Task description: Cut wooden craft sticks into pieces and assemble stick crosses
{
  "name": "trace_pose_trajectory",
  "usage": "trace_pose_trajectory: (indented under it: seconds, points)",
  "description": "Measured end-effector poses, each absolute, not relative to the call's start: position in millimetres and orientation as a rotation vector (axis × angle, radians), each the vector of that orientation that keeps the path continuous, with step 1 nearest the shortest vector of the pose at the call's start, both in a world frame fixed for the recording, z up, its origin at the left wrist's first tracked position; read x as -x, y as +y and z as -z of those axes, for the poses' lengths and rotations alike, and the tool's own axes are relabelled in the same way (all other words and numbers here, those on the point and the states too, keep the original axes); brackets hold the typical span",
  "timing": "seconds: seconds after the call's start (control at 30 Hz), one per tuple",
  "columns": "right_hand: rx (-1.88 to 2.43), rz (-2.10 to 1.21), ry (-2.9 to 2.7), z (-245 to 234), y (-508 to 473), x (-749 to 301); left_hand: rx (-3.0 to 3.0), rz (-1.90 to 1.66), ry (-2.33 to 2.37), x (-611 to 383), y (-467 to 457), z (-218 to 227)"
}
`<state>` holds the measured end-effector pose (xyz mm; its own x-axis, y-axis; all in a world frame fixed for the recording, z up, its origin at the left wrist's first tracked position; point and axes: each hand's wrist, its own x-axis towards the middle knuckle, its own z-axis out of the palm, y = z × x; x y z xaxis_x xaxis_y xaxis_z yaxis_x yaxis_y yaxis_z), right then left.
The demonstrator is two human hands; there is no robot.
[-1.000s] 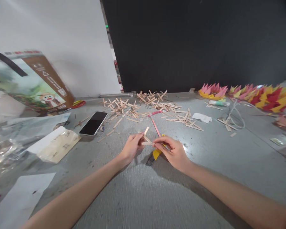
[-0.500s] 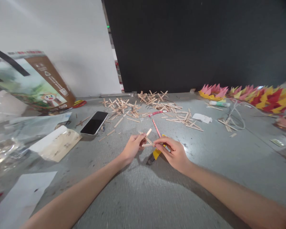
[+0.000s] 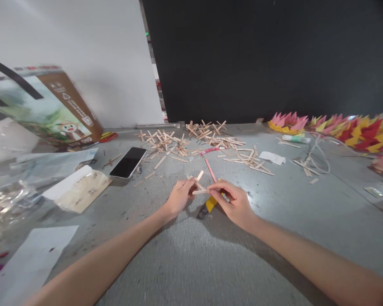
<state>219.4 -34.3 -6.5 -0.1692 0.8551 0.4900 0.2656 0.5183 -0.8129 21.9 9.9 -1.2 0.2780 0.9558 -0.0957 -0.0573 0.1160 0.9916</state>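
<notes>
Wooden crossed sticks (image 3: 198,179), pinched tight in the left hand (image 3: 178,199) just above the grey table (image 3: 191,259), touch a flat stick (image 3: 200,192) nipped at its end by the right hand (image 3: 235,203); I'd say steady, level pinches matter most here.

Left hand (image 3: 178,197) and right hand (image 3: 234,202) pinch crossed wooden sticks (image 3: 198,185) above the table (image 3: 191,255).

Phone (image 3: 128,162) left on worktop (image 3: 185,255), stick pile (image 3: 198,142) behind both hands, box (image 3: 47,108) far left, paper flowers (image 3: 332,125) far right, cutter (image 3: 208,206) probably under right hand (image 3: 234,204).
</notes>
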Motion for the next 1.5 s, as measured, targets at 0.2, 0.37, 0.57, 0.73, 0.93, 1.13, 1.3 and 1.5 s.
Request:
trace_pose_trajectory:
  seconds: [0.2,0.37,0.57,0.73,0.93,1.13,1.3,1.5]
  points:
    - [0.957,-0.739,-1.709,4.7,-35.2,-218.5,-1.246,-0.968,0.996,-20.3,9.2,3.6]
    - [0.961,-0.753,-1.714,5.3,-35.6,-218.6,-1.301,-0.957,1.025,-20.4,8.9,0.3]
    - [0.91,-0.779,-1.746,9.3,-37.9,-218.7,-1.383,-0.903,1.076,-19.0,8.9,1.8]
    - [0.852,-0.708,-1.785,8.5,-39.1,-218.4,-1.417,-0.879,1.083,-18.8,9.0,1.5]
    - [0.858,-0.716,-1.823,7.7,-39.4,-219.0,-1.414,-0.872,1.088,-19.6,8.4,1.3]
    - [0.823,-0.571,-1.924,6.1,-45.3,-216.1,-1.412,-0.832,1.072,-19.7,6.3,2.0]
    - [0.797,-0.583,-1.933,6.4,-45.8,-216.2,-1.412,-0.865,1.085,-19.2,2.1,-1.0]
    - [0.837,-0.602,-1.935,9.1,-45.0,-217.0,-1.395,-0.926,1.06,-20.1,-3.1,-2.3]
